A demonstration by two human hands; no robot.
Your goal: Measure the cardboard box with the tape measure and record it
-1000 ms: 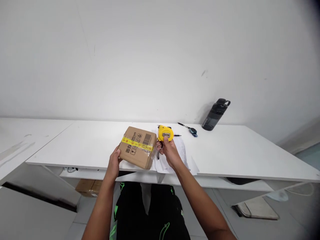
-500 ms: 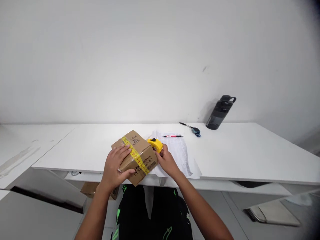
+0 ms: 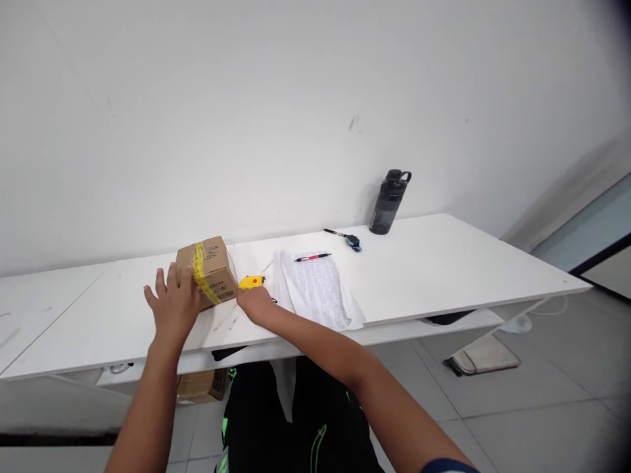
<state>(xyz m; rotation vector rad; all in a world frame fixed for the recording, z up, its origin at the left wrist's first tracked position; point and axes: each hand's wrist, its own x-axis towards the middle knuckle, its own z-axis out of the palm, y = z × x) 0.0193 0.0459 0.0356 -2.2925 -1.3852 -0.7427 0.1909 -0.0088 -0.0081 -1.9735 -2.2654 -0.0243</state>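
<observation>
Left hand (image 3: 172, 305): open, fingers spread, palm flat against the near-left face of the cardboard box (image 3: 208, 269). Right hand (image 3: 255, 303): curled around the yellow tape measure (image 3: 251, 282), only the top of whose hard, rounded case shows above the knuckles. The hands are apart, the box's corner between them.

The box is a brown, matte cuboid lying just beyond the left hand's fingertips. It is banded by a glossy yellow strip and carries a small printed label too small to read. Both rest on the smooth white table (image 3: 444, 263).

Just right of the right hand lie printed paper sheets (image 3: 318, 289), with a slim red-and-black pen (image 3: 313, 257) at their far end. Farther right stands a dark cylindrical bottle (image 3: 389, 202) with a loop handle. A small blue object (image 3: 353, 242) lies near it, too blurred to identify.
</observation>
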